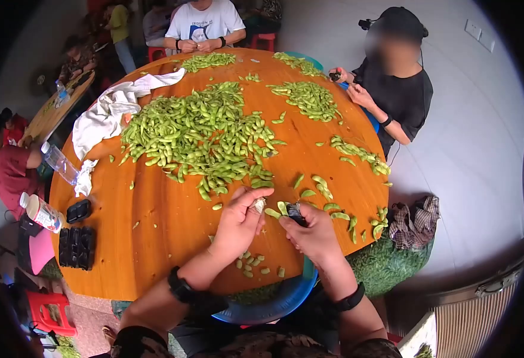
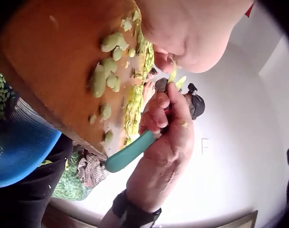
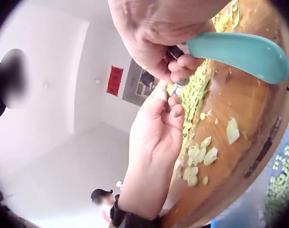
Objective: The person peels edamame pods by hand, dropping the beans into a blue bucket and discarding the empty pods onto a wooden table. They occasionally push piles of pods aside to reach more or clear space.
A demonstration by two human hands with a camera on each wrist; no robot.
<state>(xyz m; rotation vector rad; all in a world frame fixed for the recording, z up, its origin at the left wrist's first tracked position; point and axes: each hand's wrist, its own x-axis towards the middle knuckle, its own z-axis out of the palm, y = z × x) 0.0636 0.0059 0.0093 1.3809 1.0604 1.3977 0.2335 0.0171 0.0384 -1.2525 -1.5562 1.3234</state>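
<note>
Two bare hands meet over the round, orange-brown wooden desk point(image 1: 160, 238), just below the middle of the head view. The right hand point(image 1: 316, 235), at the right of centre, grips a tool with a smooth turquoise handle point(image 3: 239, 57); its fingers are curled round it, and a slim green pod point(image 1: 273, 213) sticks out by the thumb. The left hand point(image 1: 236, 218) is at the other side, its fingertips close to the pod; whether this grip pinches it, I cannot tell. Many unopened green pods point(image 1: 190, 131) lie in a heap at upper centre, and some pale green loose beans point(image 1: 265, 271) lie under the hands, near the lower edge of the desk. The blue plastic basin point(image 1: 268, 307) is at bottom centre. If the pod turns or slips, I think the working end could reach the left fingertips, because they are so near. A loose bean could also roll off the edge, if a wrist brushes it. This working end is covered by the fingers, so its shape is hard to make out, and the basin is partly cut off in the left wrist view.
</note>
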